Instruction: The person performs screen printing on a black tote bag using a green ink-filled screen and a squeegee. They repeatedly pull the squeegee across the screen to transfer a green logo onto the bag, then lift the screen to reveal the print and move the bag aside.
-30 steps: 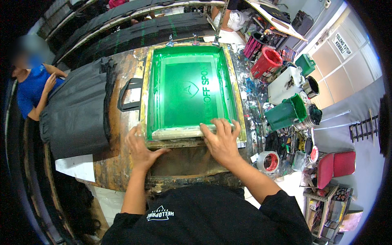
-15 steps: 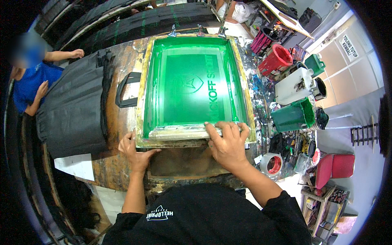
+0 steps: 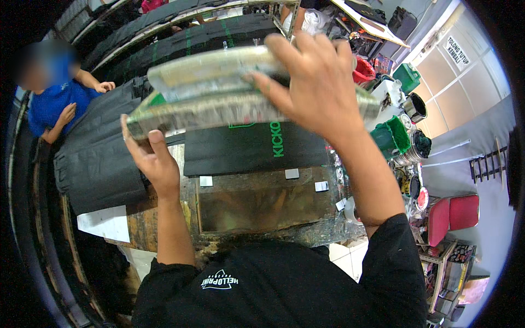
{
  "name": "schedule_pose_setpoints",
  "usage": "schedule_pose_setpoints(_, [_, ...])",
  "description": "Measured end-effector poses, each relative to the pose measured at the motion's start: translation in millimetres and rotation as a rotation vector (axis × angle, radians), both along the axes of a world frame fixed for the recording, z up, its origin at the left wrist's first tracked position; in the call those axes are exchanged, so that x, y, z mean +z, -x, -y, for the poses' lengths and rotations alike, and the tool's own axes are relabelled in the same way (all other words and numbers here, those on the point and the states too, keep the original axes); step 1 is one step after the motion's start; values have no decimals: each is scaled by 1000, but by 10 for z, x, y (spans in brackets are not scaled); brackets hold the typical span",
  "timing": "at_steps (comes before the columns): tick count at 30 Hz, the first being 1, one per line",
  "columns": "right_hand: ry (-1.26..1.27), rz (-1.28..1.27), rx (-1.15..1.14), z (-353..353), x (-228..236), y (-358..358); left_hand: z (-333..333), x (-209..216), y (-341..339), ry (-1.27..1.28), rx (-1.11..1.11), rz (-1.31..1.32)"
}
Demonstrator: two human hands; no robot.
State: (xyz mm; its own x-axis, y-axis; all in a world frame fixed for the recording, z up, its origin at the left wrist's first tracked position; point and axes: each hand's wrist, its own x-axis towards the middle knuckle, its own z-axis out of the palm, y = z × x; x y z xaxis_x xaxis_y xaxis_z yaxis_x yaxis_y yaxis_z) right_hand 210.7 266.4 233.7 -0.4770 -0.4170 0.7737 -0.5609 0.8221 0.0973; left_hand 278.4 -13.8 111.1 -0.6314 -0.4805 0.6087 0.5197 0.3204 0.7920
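A screen printing frame (image 3: 208, 113) is tilted up, its near edge raised off the table. My left hand (image 3: 156, 164) is closed round the frame's near left corner, thumb in front. My right hand (image 3: 322, 93) grips a long pale squeegee (image 3: 208, 65) lying along the raised near edge; some of its fingers are blurred. Beneath the frame lies a black fabric bag (image 3: 235, 150) with fresh green print on it. Most of the green mesh is hidden behind the frame and squeegee.
A stack of black bags (image 3: 101, 175) lies on the left, beside a co-worker in a blue shirt (image 3: 63, 106). Paint containers, among them a green tub (image 3: 389, 136), crowd the table's right side. Small white tabs (image 3: 292, 174) mark the stained board (image 3: 262, 208). A red chair (image 3: 451, 216) stands at right.
The frame has swung from flat to raised, uncovering the printed black bag. Both hands have moved up and away from me; my left hand has taken hold of the frame's corner.
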Motion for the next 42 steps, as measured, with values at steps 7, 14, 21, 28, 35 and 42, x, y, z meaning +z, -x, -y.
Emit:
schedule_pose_setpoints(7, [-165, 124, -86, 8, 582, 325, 246, -802, -60, 552, 139, 585])
schedule_pose_setpoints(14, [-107, 359, -91, 52, 914, 415, 156, -1487, -354, 737, 324, 957])
schedule_pose_setpoints(21, [-78, 403, -75, 117, 1002, 339, 407, -1604, -142, 559, 129, 828])
schedule_pose_setpoints(28, [-3, 6, -6, 47, 573, 618, 697, -836, 562, 487, 100, 369])
schedule_pose_setpoints(35, [-19, 32, -8, 16, 597, 620, 1925, 520, 708, 74, -32, 578])
schedule_pose_setpoints(42, [-3, 59, -40, 64, 626, 545, 3440, 792, 232, -20, 195, 563])
